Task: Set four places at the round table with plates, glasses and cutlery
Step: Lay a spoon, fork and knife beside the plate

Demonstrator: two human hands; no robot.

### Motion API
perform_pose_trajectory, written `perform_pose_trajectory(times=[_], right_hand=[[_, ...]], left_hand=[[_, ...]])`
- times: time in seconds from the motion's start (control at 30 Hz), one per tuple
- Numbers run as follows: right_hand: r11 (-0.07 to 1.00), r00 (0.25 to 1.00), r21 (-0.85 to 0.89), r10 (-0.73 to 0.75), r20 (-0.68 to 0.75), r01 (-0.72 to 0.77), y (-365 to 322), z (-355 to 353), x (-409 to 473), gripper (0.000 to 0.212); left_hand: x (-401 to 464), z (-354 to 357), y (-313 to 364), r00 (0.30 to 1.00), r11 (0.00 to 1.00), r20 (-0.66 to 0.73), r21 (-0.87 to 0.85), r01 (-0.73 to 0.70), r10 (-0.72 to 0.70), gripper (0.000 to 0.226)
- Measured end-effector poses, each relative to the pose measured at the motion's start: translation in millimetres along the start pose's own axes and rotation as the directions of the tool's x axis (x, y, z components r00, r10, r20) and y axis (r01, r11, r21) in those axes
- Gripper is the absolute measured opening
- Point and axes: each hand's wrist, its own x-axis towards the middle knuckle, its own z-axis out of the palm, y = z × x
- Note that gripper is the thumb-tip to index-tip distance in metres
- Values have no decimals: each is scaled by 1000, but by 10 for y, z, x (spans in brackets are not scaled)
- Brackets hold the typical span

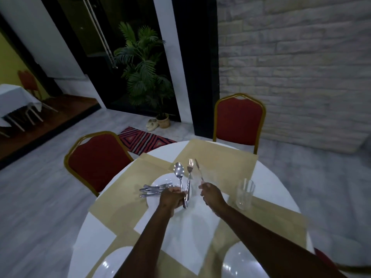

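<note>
- Cutlery is held in both hands above the round white table (277,177), which is covered with tan rectangular placemats (220,157).
- The left hand (172,197) is closed round two handles: a shiny steel spoon (179,170) and a steel fork (190,167), both pointed up and away from the person, the fork just right of the spoon.
- The right hand (211,194) is closed on the handle of a steel table knife (198,170), whose blade points up and leans slightly left, near the fork but apart from it.
- A round white plate (160,181) is seen under the left hand, on the placement at the left far side of the table.
- A small heap of loose steel cutlery (153,190) is laid across that plate's left rim, with fork tines pointing right.
- A clear ribbed drinking glass (245,194) is stood upright on the table to the right of the right hand, well apart from the plate.
- Two more white plates (239,261) are partly seen at the near edge.
- Two red padded chairs with gold frames (239,119) are set at the far side.
- No writing, brand or label can be read on anything.
</note>
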Motion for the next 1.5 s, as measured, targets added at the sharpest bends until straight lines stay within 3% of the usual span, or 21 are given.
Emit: perform_pose_trajectory(times=[0.2,0.27,0.37,0.43,0.57,0.7,0.83,0.9,1.03,1.23,1.3,1.37,1.43,1.5], right_hand=[[846,958,-454,-278,74,280,929,-965,-322,65],[810,974,-541,-189,126,227,1299,-1290,-382,56],[760,987,-634,-61,150,144,1624,-1693,-530,31],[734,989,-668,-38,142,124,1738,-1860,-594,19],[728,988,-683,47,145,65,1783,-2020,-611,15],[658,993,-745,-38,112,109,1934,-2041,-548,23],[580,977,-787,-119,175,212,2132,-2031,-522,21],[490,958,-826,-201,206,280,2286,-2045,-491,20],[215,939,-917,-159,305,334,2422,-1985,-514,11],[204,946,-935,-207,249,291,2594,-1986,-429,19],[259,953,-926,-198,228,276,2517,-2000,-421,16],[438,958,-867,-252,136,238,2342,-1944,-422,11],[792,968,-585,-247,-46,174,2059,-1814,-454,8],[959,998,-279,-59,-27,49,1774,-1652,-480,17]], left_hand=[[-233,666,-170,988,993,-147,-110,36,-52,15],[-293,885,-278,986,990,-147,-127,60,-79,5],[-421,1164,-471,979,982,-159,-159,101,-127,14],[-524,1314,-616,975,979,-176,-175,104,-135,15],[-710,1480,-930,972,980,-191,-168,106,-137,9],[-784,1539,-1208,965,982,-206,-133,136,-162,11],[-881,1636,-1397,951,960,-209,-209,185,-229,13],[-915,1692,-1486,950,954,-191,-218,203,-246,16],[-931,1782,-1600,946,938,-169,-260,227,-276,18],[-907,1815,-1591,946,939,-171,-260,227,-276,19],[-925,1832,-1580,947,938,-163,-263,227,-275,18],[-949,1854,-1566,945,931,-160,-280,232,-284,16],[-977,1894,-1551,945,924,-141,-296,244,-295,16],[-1028,1955,-1523,950,920,-109,-303,249,-292,17]])
